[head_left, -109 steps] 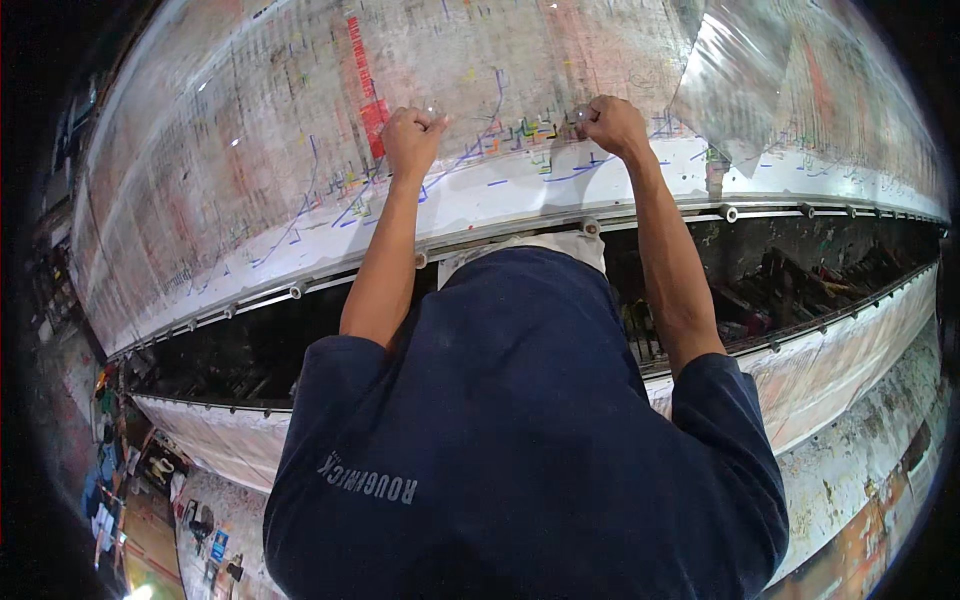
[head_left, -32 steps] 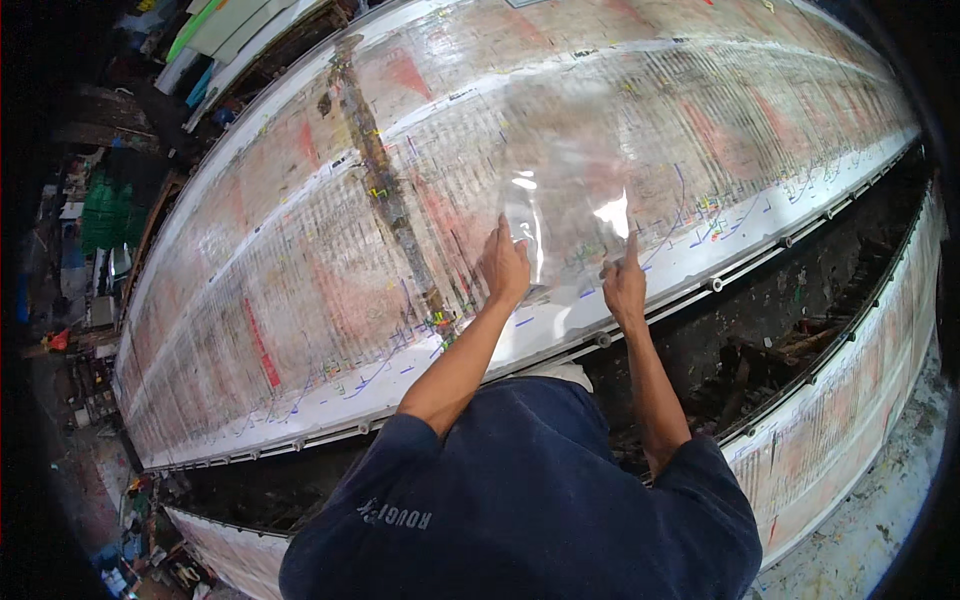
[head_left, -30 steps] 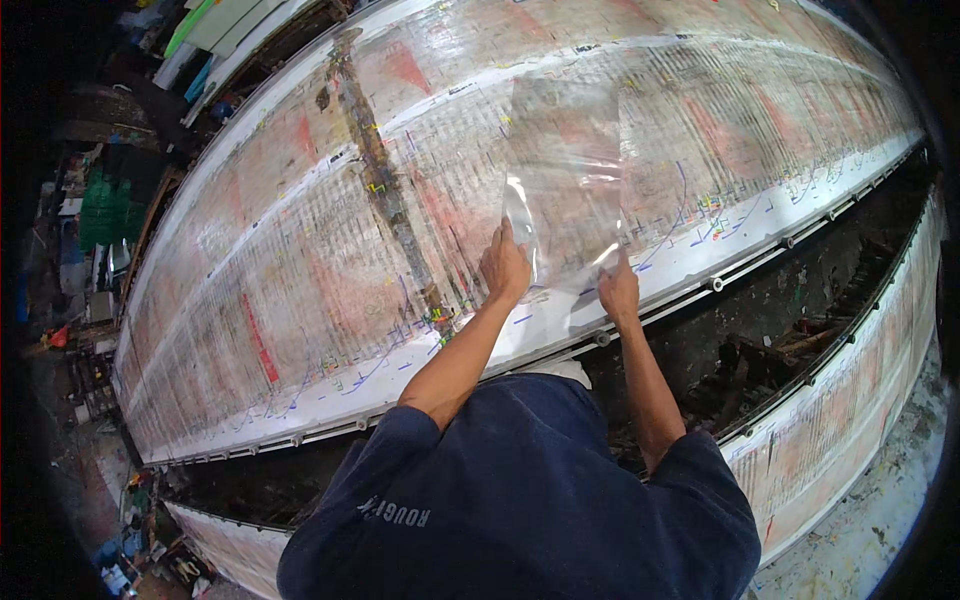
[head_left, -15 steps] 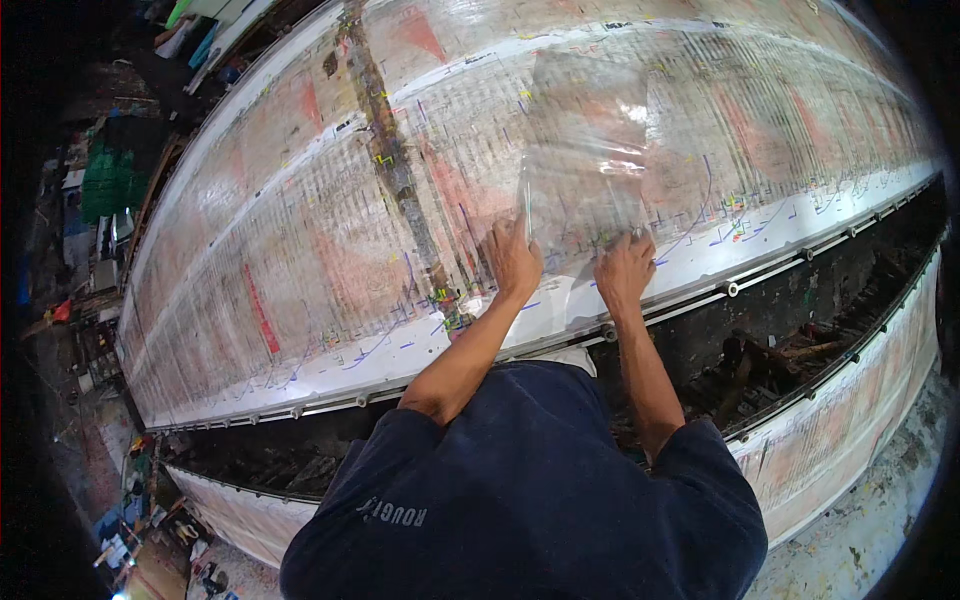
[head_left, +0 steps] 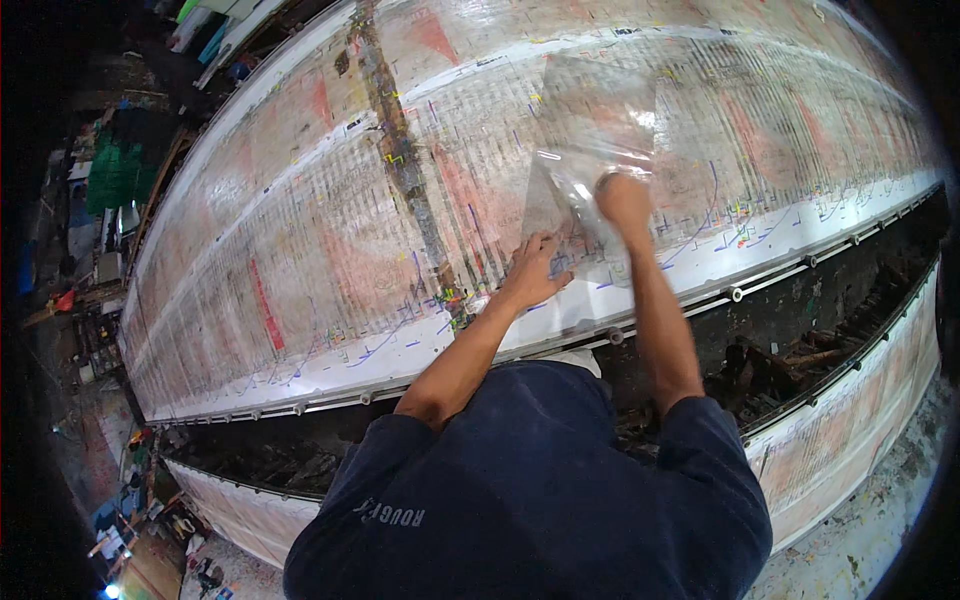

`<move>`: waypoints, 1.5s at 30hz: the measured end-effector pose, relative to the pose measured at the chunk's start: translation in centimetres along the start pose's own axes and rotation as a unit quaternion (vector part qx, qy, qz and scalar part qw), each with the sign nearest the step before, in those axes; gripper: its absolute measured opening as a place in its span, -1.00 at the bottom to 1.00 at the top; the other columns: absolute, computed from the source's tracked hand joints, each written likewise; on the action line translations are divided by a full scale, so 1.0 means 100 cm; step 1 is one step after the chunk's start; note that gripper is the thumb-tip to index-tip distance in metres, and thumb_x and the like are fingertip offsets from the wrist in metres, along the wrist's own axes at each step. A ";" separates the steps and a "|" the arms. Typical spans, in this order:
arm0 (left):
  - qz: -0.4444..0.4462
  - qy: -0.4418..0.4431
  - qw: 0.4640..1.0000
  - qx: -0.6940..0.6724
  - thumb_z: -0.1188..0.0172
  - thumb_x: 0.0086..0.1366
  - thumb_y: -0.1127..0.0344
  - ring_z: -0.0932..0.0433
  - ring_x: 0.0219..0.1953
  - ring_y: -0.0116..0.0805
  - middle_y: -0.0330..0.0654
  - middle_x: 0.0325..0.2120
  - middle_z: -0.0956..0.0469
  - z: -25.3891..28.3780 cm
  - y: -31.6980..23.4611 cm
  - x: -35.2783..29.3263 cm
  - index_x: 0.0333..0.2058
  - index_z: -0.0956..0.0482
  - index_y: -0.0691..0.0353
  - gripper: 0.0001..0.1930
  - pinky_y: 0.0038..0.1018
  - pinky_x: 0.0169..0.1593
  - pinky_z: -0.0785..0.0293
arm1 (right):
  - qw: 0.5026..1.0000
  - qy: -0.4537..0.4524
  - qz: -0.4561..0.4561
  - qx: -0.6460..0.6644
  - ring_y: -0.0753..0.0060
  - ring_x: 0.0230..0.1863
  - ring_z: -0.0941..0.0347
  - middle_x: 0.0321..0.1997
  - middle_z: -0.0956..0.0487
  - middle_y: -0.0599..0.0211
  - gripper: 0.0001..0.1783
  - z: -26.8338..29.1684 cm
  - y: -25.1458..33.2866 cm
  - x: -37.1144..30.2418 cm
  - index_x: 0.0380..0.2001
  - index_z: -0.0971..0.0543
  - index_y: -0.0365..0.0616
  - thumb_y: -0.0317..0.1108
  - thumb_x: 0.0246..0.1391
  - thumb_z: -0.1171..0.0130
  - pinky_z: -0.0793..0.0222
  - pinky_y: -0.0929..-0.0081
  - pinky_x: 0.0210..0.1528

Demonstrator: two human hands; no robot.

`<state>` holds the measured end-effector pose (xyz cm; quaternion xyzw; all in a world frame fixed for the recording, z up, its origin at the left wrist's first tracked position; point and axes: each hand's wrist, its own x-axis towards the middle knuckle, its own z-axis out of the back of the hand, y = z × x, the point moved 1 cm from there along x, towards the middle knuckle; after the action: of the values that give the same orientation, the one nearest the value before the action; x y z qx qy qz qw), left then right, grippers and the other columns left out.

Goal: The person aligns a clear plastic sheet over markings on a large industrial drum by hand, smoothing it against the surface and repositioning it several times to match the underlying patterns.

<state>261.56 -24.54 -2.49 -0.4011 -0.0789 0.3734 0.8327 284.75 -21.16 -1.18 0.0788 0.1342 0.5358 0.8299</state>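
Observation:
A clear plastic sheet lies on a long, stained worktable, its near part creased and bent. My left hand rests at the sheet's near left side, fingers spread and palm down. Farther in and to the right, my right hand is closed like a fist over the near part of the sheet and seems to pinch its film. That hand's fingertips are hidden, and it is slightly blurred.
A metal rail with round stops runs along the table's near edge. Below it, a dark gap holds dark debris. Another stained table stands nearer me. A brown strip crosses the far table. Clutter and green cloth sit at the left.
My right hand has moved away from me and closed, and the sheet's near part has bent up with it. The left hand has shifted slightly right and spread its fingers.

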 end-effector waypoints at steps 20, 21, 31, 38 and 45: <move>0.216 0.025 0.851 -0.477 -0.08 0.37 0.10 -0.68 -0.11 -0.07 0.07 -0.02 -0.60 0.137 0.019 0.019 0.30 -0.21 0.22 -0.40 -0.17 -0.05 -0.60 | 0.957 -0.009 0.200 0.209 -0.17 -0.06 -0.51 -0.02 -0.53 -0.08 -0.45 0.056 0.149 -0.120 -0.07 -0.63 -0.13 0.01 -0.06 -0.39 -0.42 -0.02 0.04; 0.220 0.025 0.849 -0.479 -0.08 0.37 0.10 -0.68 -0.11 -0.07 0.07 -0.02 -0.60 0.131 0.044 0.012 0.30 -0.21 0.22 -0.40 -0.17 -0.05 -0.60 | 0.942 -0.048 0.192 0.272 -0.20 -0.03 -0.49 0.07 -0.49 -0.10 -0.37 0.021 0.135 -0.127 -0.01 -0.60 -0.16 0.04 -0.06 -0.41 -0.40 -0.03 0.09; 0.190 0.042 0.752 -0.630 0.02 0.32 0.53 -0.71 -0.24 -0.01 0.16 -0.14 -0.64 0.189 0.161 -0.106 0.17 -0.34 0.17 -0.56 -0.23 -0.20 -0.68 | 0.707 0.182 -0.217 0.648 0.40 -0.30 -0.60 -0.31 -0.63 0.26 -0.77 -0.111 0.168 -0.180 -0.24 -0.55 -0.22 -0.32 0.10 -0.30 -0.47 0.52 -0.33; 0.291 -0.127 0.919 -0.235 -0.16 0.22 0.35 -0.71 -0.27 -0.07 0.10 -0.24 -0.67 0.215 0.256 -0.186 -0.01 -0.56 0.18 -0.66 -0.28 -0.20 -0.62 | 0.909 0.227 -0.043 0.347 0.40 -0.53 -0.58 -0.51 -0.66 0.18 -0.85 -0.134 0.208 -0.141 -0.44 -0.67 -0.32 -0.43 -0.01 -0.23 -0.47 0.51 -0.48; 0.400 -0.133 0.905 0.062 -0.30 0.09 0.05 -0.65 -0.12 0.01 -0.01 -0.26 -0.69 0.212 0.285 -0.206 -0.28 -0.75 0.04 -0.71 -0.12 -0.06 -0.54 | 0.961 0.236 -0.009 0.143 0.28 -0.42 -0.64 -0.47 -0.69 0.13 -0.64 -0.124 0.232 -0.153 -0.44 -0.75 -0.16 -0.10 -0.24 -0.44 -0.53 0.32 -0.28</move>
<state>221.88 -14.40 -5.66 -0.2932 0.0010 0.7289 0.6186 254.88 -25.66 -4.48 0.0668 0.4027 0.5064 0.7596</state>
